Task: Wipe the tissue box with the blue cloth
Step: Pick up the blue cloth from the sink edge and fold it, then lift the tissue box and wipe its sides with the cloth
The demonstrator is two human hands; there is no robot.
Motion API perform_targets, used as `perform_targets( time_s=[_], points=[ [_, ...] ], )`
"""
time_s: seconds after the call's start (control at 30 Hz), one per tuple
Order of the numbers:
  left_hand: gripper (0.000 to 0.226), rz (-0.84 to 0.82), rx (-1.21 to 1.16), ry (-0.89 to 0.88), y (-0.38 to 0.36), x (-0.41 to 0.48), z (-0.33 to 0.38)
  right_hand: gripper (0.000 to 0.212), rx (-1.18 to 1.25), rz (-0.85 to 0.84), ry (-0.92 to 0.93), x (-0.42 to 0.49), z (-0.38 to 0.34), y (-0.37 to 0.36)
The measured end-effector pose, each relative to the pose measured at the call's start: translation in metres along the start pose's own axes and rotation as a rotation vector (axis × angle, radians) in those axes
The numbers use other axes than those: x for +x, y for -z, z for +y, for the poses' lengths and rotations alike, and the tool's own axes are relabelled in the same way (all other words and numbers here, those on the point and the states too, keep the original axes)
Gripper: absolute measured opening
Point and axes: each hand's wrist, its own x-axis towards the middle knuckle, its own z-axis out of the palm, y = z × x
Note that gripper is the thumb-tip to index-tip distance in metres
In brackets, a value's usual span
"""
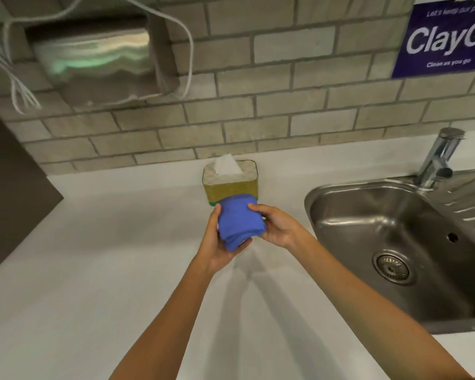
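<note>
A cube-shaped tissue box [231, 185] with a yellow-green side and a white tissue sticking out of its top stands on the white counter [107, 256] near the brick wall. Just in front of it I hold a bunched blue cloth [240, 222] above the counter. My left hand [220, 242] cups the cloth from below and the left. My right hand [274, 223] grips its right side, thumb on top. The cloth's upper edge overlaps the lower front of the box; whether they touch I cannot tell.
A steel sink [401, 248] with a drain and a chrome tap [439, 157] lies to the right. A metal dispenser [99, 58] with white cables hangs on the wall at upper left. A purple poster [444, 39] is at upper right. A dark panel [8, 187] borders the left.
</note>
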Motion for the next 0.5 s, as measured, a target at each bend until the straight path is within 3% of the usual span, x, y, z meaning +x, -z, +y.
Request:
perform_targets(
  time_s=[0.07, 0.23, 0.37, 0.5],
  points=[
    [0.047, -0.016, -0.094, 0.016, 0.009, 0.009, 0.001, 0.016, -0.084, -0.006, -0.022, 0.012, -0.001, -0.009],
    [0.029, 0.046, -0.014, 0.043, 0.026, 0.034, 0.011, 0.036, -0.537, 0.161, 0.103, 0.045, -0.012, -0.013],
    [0.02, 0.107, 0.068, 0.059, 0.043, 0.055, 0.025, 0.027, -0.571, 0.279, 0.129, 0.072, -0.025, 0.007],
    [0.03, 0.13, 0.117, 0.02, 0.063, 0.07, 0.05, 0.023, -0.511, 0.439, 0.202, 0.099, -0.035, 0.039]
  ],
)
